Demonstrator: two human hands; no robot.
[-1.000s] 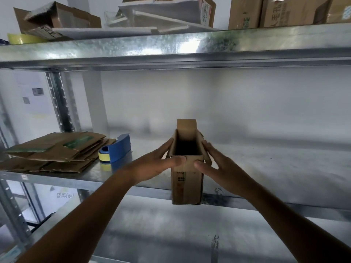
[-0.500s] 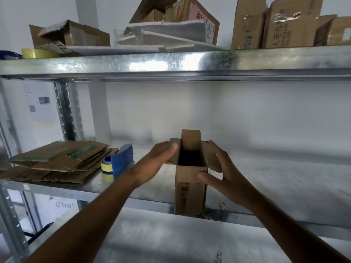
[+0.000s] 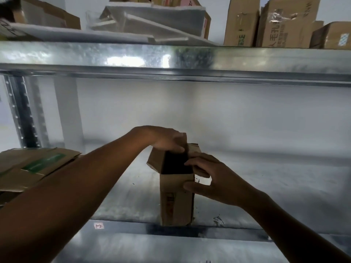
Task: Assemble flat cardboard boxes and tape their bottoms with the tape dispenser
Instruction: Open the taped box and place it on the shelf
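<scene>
Cardboard box [image 3: 176, 198] stands upright at the front edge of the metal shelf [image 3: 275, 186] with its open top toward me, in the same spot as half a second ago.

Changes noted, left to right:
- The tape dispenser, seen earlier beside the stack of flat cardboard [image 3: 30, 168], is now covered by my left forearm [image 3: 76, 186]. I cannot confirm its position.
- My left hand [image 3: 165, 141] has moved from the box's left flap to the far flap. Its fingers [image 3: 177, 148] are curled over that flap's top edge and clamped on it. Earlier that flap stood free.
- My right hand [image 3: 214, 179] remains at the box's upper right corner. The thumb is on the near face and the fingers [image 3: 193, 163] are bent over the right flap, clamped on the cardboard.

Obscured items, left to right:
- The flat stack is cut off by the left frame edge.
- A small white label [image 3: 99, 226] on the shelf's front rail carries a mark I cannot read.
- How far the far flap is folded cannot be told behind my left hand.
- The box interior is dark, and nothing inside can be made out.
- The red print on the near face is blurred.
- Most of the right flap is hidden under my right hand.
- The brown cartons [image 3: 243, 23] on the upper shelf [image 3: 190, 57] are cropped at the top.
</scene>
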